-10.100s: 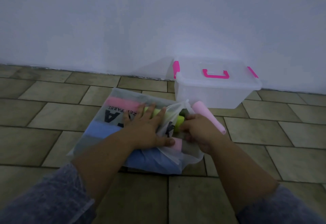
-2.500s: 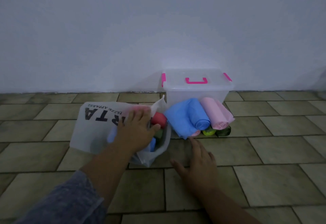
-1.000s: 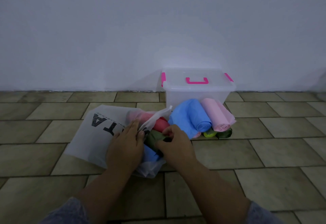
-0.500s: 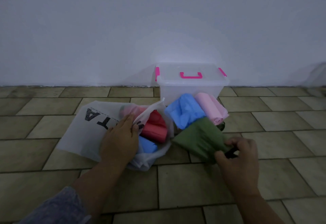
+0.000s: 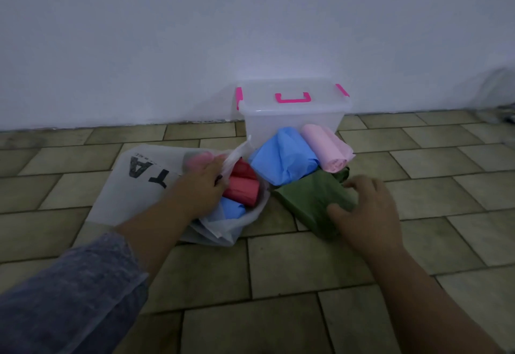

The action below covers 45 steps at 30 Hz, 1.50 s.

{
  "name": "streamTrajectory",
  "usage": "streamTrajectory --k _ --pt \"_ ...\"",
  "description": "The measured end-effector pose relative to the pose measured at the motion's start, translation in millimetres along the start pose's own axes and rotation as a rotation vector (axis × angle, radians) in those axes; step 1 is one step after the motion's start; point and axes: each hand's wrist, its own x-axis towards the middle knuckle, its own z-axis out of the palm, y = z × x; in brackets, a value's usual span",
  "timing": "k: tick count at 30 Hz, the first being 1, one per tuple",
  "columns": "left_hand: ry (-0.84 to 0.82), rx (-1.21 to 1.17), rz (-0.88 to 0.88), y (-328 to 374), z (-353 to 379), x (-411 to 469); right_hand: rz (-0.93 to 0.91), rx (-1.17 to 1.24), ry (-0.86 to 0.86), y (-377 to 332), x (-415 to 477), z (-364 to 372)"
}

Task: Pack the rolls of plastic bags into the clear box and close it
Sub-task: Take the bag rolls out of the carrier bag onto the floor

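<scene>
On the floor at 12 o'clock, clear box [image 5: 292, 119] lid on | right hand [image 5: 362, 209] wraps green roll [image 5: 309, 200] at 1 o'clock | left hand [image 5: 200, 189] pinches white bag [image 5: 133, 186] mouth | I reckon the rolls are light, squashy, slippery: I'd grip mid-body.

A clear box [image 5: 289, 119] stands on the tiled floor [image 5: 278, 326] by the wall [image 5: 167, 33]. Before it lie a blue roll [image 5: 281, 161], pink roll [image 5: 326, 150], green roll [image 5: 306, 197] and white bag [image 5: 133, 186].
</scene>
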Motion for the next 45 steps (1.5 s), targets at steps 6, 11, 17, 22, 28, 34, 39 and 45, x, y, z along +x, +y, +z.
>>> streamTrajectory --k 6,11,17,22,28,34,39,45 --pt "0.103 -0.036 0.020 3.8 3.2 -27.3 -0.532 0.100 -0.291 -83.0 6.6 31.1" --pt "-0.036 0.097 0.051 -1.6 -6.4 -44.0 -0.607 -0.283 -0.492 -105.0 20.9 83.0" --pt "-0.247 0.237 0.088 -13.5 -11.8 -61.9 -0.507 -0.307 -0.620 -102.4 28.7 91.9" --pt "-0.203 0.263 0.096 -14.5 -7.6 -61.7 -0.458 0.065 -0.452 -95.1 15.2 60.7" --pt "-0.142 0.249 0.111 -13.1 -5.2 -65.1 -0.286 0.340 0.086 -24.9 -14.6 2.6" --pt "-0.125 0.269 0.058 -3.6 -2.5 -62.8 -0.310 -0.081 0.094 7.0 -40.9 11.6" --pt "-0.049 0.243 -0.026 11.2 10.5 -65.4 -0.240 -0.406 -0.152 1.1 -35.1 19.9" --pt "-0.053 0.295 -0.059 3.6 9.6 -72.3 -0.350 -0.111 -0.195 -48.7 -16.3 1.0"
